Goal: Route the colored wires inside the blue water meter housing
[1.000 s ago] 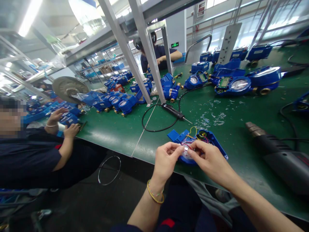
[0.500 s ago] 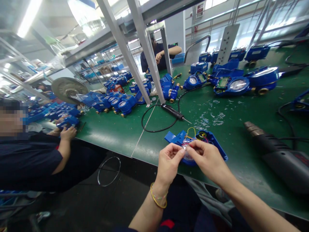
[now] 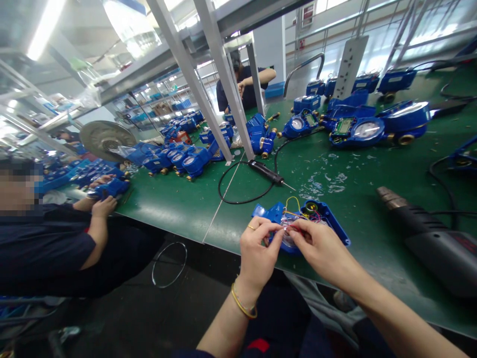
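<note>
A blue water meter (image 3: 337,224) lies opened on the green bench near its front edge, with thin red and yellow wires (image 3: 292,199) coming out of its housing. Over its round dial, my left hand (image 3: 261,248) pinches with thumb and forefinger at the wires. My right hand (image 3: 316,246) pinches a red wire close beside the left fingertips. The wire ends between the fingers are too small to make out. Farther back on the bench lies a black electric screwdriver (image 3: 265,171) with its cable looped.
A heat gun (image 3: 428,243) lies at the right. Several blue meters (image 3: 357,130) stand at the back and left. Plastic scraps (image 3: 328,181) litter the green bench (image 3: 179,204). Metal posts (image 3: 227,84) rise from it. A co-worker (image 3: 48,243) handles a meter at left; another person (image 3: 246,84) sits behind.
My left hand has turned slightly and its fingers have straightened along the wire; my right hand has barely shifted. The co-worker at left has moved their hands and the meter a little.
</note>
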{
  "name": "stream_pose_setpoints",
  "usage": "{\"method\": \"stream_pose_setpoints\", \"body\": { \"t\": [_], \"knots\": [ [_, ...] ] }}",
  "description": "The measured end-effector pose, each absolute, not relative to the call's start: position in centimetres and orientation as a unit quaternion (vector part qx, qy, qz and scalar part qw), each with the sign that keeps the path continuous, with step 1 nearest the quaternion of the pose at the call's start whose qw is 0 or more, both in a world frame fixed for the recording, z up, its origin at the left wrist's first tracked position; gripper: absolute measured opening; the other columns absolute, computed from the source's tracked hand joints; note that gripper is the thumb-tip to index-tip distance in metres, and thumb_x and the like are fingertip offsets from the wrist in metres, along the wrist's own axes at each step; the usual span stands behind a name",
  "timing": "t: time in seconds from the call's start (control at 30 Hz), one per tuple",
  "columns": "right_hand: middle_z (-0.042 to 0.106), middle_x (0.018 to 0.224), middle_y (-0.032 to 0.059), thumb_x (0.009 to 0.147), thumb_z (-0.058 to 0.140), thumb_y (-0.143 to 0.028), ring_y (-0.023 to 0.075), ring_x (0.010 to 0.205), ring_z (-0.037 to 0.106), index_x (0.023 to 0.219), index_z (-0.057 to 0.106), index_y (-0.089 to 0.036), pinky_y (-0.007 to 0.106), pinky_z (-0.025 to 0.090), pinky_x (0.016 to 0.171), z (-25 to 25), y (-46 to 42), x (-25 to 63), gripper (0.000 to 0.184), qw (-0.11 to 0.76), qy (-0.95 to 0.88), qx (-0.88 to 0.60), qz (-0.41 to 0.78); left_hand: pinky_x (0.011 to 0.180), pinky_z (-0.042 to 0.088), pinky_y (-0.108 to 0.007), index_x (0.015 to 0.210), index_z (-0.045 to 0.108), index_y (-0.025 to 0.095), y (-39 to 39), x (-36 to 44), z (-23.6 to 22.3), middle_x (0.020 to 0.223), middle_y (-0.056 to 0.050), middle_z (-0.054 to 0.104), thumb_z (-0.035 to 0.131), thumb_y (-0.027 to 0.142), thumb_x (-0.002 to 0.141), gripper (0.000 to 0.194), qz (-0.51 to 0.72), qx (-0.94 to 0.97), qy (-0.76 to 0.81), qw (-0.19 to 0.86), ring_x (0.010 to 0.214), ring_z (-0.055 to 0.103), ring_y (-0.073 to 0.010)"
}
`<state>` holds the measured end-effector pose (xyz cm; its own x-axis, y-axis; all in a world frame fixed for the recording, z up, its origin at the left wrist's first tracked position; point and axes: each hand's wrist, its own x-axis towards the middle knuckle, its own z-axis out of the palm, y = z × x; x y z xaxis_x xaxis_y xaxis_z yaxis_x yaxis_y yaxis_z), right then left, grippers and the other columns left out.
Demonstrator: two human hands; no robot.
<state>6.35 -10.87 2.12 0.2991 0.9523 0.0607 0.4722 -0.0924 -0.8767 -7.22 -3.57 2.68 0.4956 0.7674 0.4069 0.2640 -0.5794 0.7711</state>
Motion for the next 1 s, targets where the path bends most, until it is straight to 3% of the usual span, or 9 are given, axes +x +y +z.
{"method": "stream_pose_setpoints", "body": {
  "t": [0.13, 0.33, 0.5, 0.7, 0.8, 1.0],
  "knots": [
    [0.060, 0.070, 0.0026, 0.093, 0.041, -0.039, 0.0174, 0.062, 0.052, 0.081, 0.061, -0.020, 0.027, 0.033, 0.056, 1.9, -10.8, 6.6, 0.030, 0.422, -0.522, -0.683, 0.287, 0.073, 0.050, -0.027, 0.092, 0.073, 0.016, -2.1, -7.5, 2.7, 0.088, -0.006, 0.064, 0.065, 0.014, 0.088, 0.009, 0.381, 0.863, 0.222, 0.245, 0.082, 0.059, -0.0163],
    [0.062, 0.074, 0.0036, 0.089, 0.041, -0.043, 0.0184, 0.065, 0.056, 0.081, 0.059, -0.020, 0.027, 0.040, 0.058, 1.7, -10.7, 7.0, 0.029, 0.436, -0.517, -0.663, 0.321, 0.077, 0.053, -0.028, 0.094, 0.072, 0.015, -0.4, -7.6, 4.0, 0.087, -0.006, 0.067, 0.064, 0.017, 0.090, 0.009, 0.320, 0.921, 0.121, 0.187, 0.082, 0.063, -0.0169],
    [0.067, 0.084, 0.0054, 0.087, 0.043, -0.045, 0.0204, 0.074, 0.062, 0.081, 0.058, -0.021, 0.030, 0.046, 0.065, 1.4, -10.6, 6.6, 0.029, 0.483, -0.488, -0.649, 0.327, 0.074, 0.051, -0.027, 0.088, 0.072, 0.015, -0.1, -7.5, 5.1, 0.085, -0.004, 0.067, 0.066, 0.015, 0.088, 0.005, 0.279, 0.929, 0.136, 0.201, 0.081, 0.063, -0.0166],
    [0.064, 0.076, 0.0027, 0.089, 0.045, -0.046, 0.0186, 0.069, 0.057, 0.083, 0.063, -0.020, 0.029, 0.040, 0.063, 1.5, -10.2, 6.1, 0.032, 0.503, -0.457, -0.671, 0.298, 0.075, 0.047, -0.029, 0.082, 0.066, 0.014, -1.2, -7.4, 4.6, 0.082, -0.005, 0.063, 0.064, 0.012, 0.089, 0.007, 0.308, 0.917, 0.182, 0.177, 0.081, 0.059, -0.0179],
    [0.058, 0.067, 0.0000, 0.090, 0.045, -0.042, 0.0157, 0.061, 0.050, 0.079, 0.061, -0.019, 0.028, 0.034, 0.058, 2.0, -10.1, 5.8, 0.030, 0.511, -0.454, -0.680, 0.264, 0.072, 0.046, -0.027, 0.080, 0.067, 0.016, -2.1, -7.1, 3.6, 0.081, -0.003, 0.062, 0.064, 0.013, 0.088, 0.008, 0.367, 0.871, 0.232, 0.231, 0.077, 0.057, -0.0156],
    [0.054, 0.065, -0.0019, 0.094, 0.048, -0.031, 0.0136, 0.056, 0.044, 0.073, 0.054, -0.020, 0.028, 0.031, 0.056, 2.1, -10.1, 5.1, 0.024, 0.521, -0.468, -0.687, 0.191, 0.062, 0.044, -0.022, 0.077, 0.065, 0.017, -1.7, -6.4, 1.8, 0.076, 0.001, 0.058, 0.067, 0.024, 0.086, 0.011, 0.444, 0.702, 0.330, 0.448, 0.066, 0.052, -0.0114]
  ]
}}
